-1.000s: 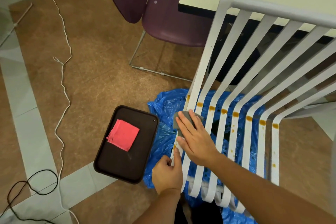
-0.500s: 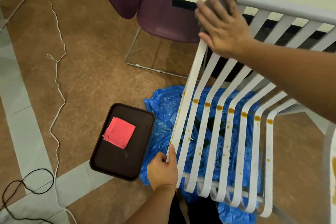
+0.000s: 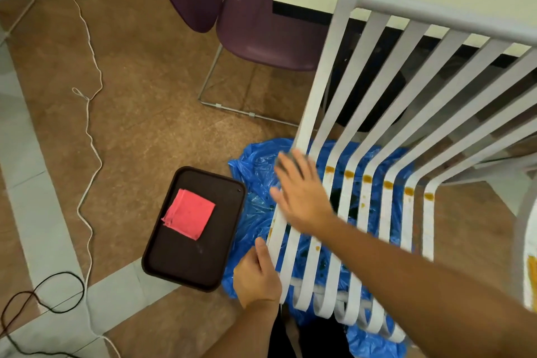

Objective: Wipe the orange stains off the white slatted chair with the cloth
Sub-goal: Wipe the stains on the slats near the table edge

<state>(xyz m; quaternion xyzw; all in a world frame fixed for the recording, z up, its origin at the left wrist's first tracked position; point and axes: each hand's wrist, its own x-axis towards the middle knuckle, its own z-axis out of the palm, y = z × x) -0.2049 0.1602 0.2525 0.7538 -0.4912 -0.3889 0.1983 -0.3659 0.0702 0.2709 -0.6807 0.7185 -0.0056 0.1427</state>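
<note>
Pressing grey cloth (image 3: 286, 160) flat onto white slatted chair's (image 3: 319, 90) leftmost slat with straight-fingered right hand (image 3: 302, 197). Gripping same slat's front edge with curled left hand (image 3: 255, 276). Counted at seat bend: six orange stains (image 3: 367, 179).

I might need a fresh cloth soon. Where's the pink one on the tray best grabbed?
Pinch the pink cloth at its left corner, coming straight down: it lies flat and folded in the tray, whose raised rim blocks a sideways approach, and the layered edges there look slightly loose.
</note>
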